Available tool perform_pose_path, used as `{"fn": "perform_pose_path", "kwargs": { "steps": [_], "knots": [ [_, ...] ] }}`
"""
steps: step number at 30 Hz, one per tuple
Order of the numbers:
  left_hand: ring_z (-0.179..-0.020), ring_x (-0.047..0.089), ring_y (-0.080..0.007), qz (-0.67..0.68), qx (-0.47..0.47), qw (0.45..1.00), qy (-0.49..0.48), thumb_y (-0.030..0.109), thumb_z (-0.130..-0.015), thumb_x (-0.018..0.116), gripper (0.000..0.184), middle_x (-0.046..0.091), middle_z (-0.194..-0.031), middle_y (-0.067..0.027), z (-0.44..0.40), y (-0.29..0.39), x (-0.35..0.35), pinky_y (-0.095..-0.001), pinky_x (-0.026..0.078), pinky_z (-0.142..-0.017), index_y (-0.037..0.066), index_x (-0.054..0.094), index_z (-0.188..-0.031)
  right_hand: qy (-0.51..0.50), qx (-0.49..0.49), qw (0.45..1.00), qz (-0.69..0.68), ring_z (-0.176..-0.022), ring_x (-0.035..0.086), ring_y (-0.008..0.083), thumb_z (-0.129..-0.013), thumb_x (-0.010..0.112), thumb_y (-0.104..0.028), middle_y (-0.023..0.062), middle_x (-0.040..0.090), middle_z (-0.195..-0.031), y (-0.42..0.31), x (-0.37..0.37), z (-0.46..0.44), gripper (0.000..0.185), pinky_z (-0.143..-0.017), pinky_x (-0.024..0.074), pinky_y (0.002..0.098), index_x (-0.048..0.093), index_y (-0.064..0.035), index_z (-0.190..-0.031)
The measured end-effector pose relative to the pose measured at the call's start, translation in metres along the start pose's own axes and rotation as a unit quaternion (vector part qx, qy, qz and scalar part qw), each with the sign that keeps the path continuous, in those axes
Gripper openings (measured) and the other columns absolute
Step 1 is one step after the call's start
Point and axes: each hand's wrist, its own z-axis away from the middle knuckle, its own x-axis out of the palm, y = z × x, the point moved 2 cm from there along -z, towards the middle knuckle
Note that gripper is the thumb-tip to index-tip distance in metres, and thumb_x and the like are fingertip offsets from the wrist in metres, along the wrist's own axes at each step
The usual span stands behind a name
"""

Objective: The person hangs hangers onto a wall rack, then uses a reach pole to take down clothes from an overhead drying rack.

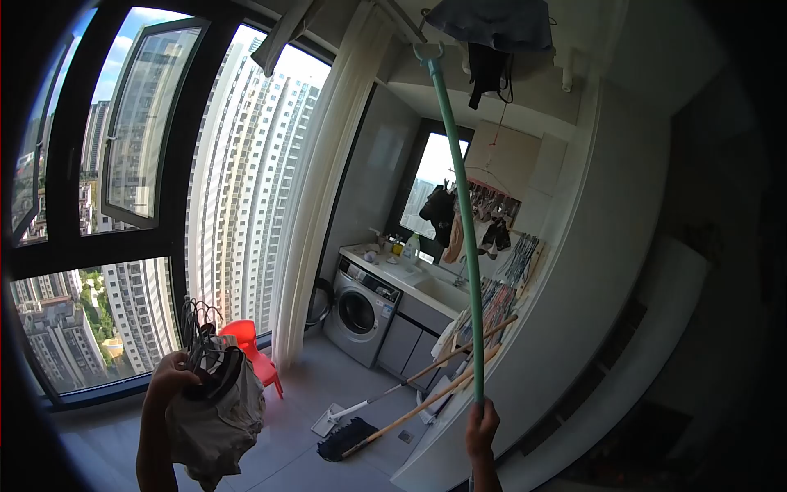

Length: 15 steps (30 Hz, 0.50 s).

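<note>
My left hand (174,375) is closed round a bunch of dark hangers (199,321), at the lower left. Light grey clothes (215,430) hang down from them beside my wrist. On the right, my right hand (483,422) grips the lower end of a long green pole (465,213). The pole stands nearly upright, and its forked tip (429,56) is near the ceiling, beside a rail (400,20). Close to that tip a blue-grey garment (492,23) and a black garment (489,75) hang overhead.
A washing machine (359,312) stands by a counter with a sink (443,293). A red chair (253,353) is by the window. A mop (348,439) and a flat mop (329,419) lean across the floor. Socks and small clothes hang near the far window. A white curtain (316,189) hangs left.
</note>
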Motion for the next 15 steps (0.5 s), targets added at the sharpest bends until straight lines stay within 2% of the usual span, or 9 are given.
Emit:
{"fn": "perform_pose_path", "kwargs": {
  "steps": [1,3,5,7,12,13,14,15],
  "knots": [
    [-0.069,0.066,-0.0182,0.011,-0.001,1.000,-0.011,-0.008,-0.056,0.067,0.043,0.067,-0.082,-0.0112,-0.001,-0.017,-0.012,-0.0276,0.053,-0.069,-0.006,0.062,-0.099,0.015,-0.028,0.999,-0.019,-0.077,0.061,0.0294,-0.096,0.048,-0.013,0.0195,0.062,-0.087,-0.027,0.000,-0.036,0.026,-0.071,0.0483,0.0401,0.057,0.0069,-0.111],
    [-0.069,0.067,-0.0187,0.038,-0.032,0.999,0.005,-0.008,-0.056,0.067,0.043,0.068,-0.082,-0.0120,0.018,-0.028,-0.020,-0.0279,0.054,-0.070,-0.006,0.062,-0.098,0.064,-0.092,0.994,-0.011,-0.074,0.061,0.0262,-0.098,0.046,-0.013,0.0188,0.062,-0.085,-0.058,0.005,-0.100,0.028,-0.065,0.0474,0.0388,0.056,0.0067,-0.114],
    [-0.071,0.068,-0.0196,0.070,-0.024,0.997,-0.001,-0.008,-0.054,0.066,0.043,0.069,-0.083,-0.0135,0.030,-0.058,-0.038,-0.0283,0.055,-0.071,-0.006,0.062,-0.097,0.071,-0.045,0.996,-0.025,-0.072,0.061,0.0252,-0.098,0.046,-0.015,0.0180,0.062,-0.083,-0.078,0.009,-0.161,0.028,-0.063,0.0469,0.0388,0.056,0.0057,-0.115],
    [-0.072,0.068,-0.0217,0.048,-0.047,0.997,0.042,-0.010,-0.053,0.064,0.049,0.069,-0.087,-0.0158,0.049,-0.076,-0.054,-0.0308,0.056,-0.071,-0.008,0.061,-0.102,0.124,-0.100,0.987,0.027,-0.069,0.061,0.0270,-0.098,0.046,-0.017,0.0172,0.062,-0.081,-0.124,0.009,-0.210,0.029,-0.063,0.0470,0.0399,0.057,0.0052,-0.113],
    [-0.073,0.069,-0.0265,0.143,-0.086,0.974,0.151,-0.005,-0.048,0.064,0.056,0.069,-0.089,-0.0186,0.108,-0.118,-0.080,-0.0334,0.056,-0.071,-0.011,0.059,-0.103,0.151,-0.072,0.986,-0.007,-0.073,0.063,0.0326,-0.096,0.047,-0.023,0.0192,0.063,-0.082,-0.155,0.023,-0.325,0.034,-0.068,0.0483,0.0442,0.061,0.0062,-0.103],
    [-0.074,0.069,-0.0276,0.096,-0.083,0.985,0.118,-0.006,-0.046,0.064,0.056,0.069,-0.090,-0.0184,0.110,-0.151,-0.101,-0.0347,0.056,-0.072,-0.011,0.060,-0.102,0.151,-0.057,0.987,-0.003,-0.075,0.063,0.0331,-0.096,0.047,-0.024,0.0197,0.063,-0.082,-0.167,0.024,-0.337,0.034,-0.069,0.0486,0.0446,0.062,0.0062,-0.102],
    [-0.074,0.067,-0.0251,0.097,-0.084,0.985,0.119,-0.003,-0.052,0.064,0.050,0.068,-0.089,-0.0159,0.118,-0.160,-0.101,-0.0330,0.054,-0.070,-0.008,0.061,-0.102,0.151,-0.041,0.988,0.000,-0.076,0.064,0.0337,-0.095,0.048,-0.024,0.0202,0.063,-0.083,-0.176,0.024,-0.346,0.034,-0.070,0.0488,0.0449,0.062,0.0062,-0.101],
    [-0.074,0.065,-0.0226,0.096,-0.085,0.984,0.120,0.000,-0.058,0.065,0.044,0.067,-0.088,-0.0135,0.131,-0.162,-0.100,-0.0313,0.053,-0.069,-0.006,0.061,-0.102,0.183,-0.083,0.979,0.017,-0.065,0.057,0.0258,-0.096,0.048,-0.022,0.0143,0.059,-0.075,-0.174,0.026,-0.363,0.029,-0.058,0.0444,0.0393,0.061,0.0037,-0.096]
  ]
}}
